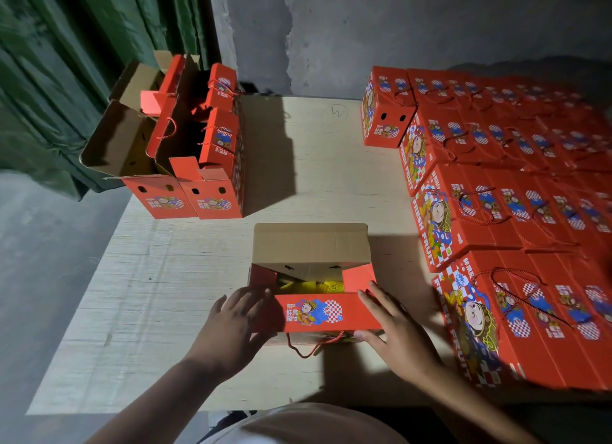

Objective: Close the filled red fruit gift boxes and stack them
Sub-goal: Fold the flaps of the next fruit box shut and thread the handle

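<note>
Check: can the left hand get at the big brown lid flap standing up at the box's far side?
Probably yes. The left hand rests at the open box's near left corner, and nothing lies between it and the upright flap.

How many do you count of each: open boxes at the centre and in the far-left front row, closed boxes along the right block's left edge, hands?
Centre open box: 1
Far-left open boxes, front row: 2
Closed boxes, left edge of block: 4
Hands: 2, left hand and right hand
Total: 9
</note>
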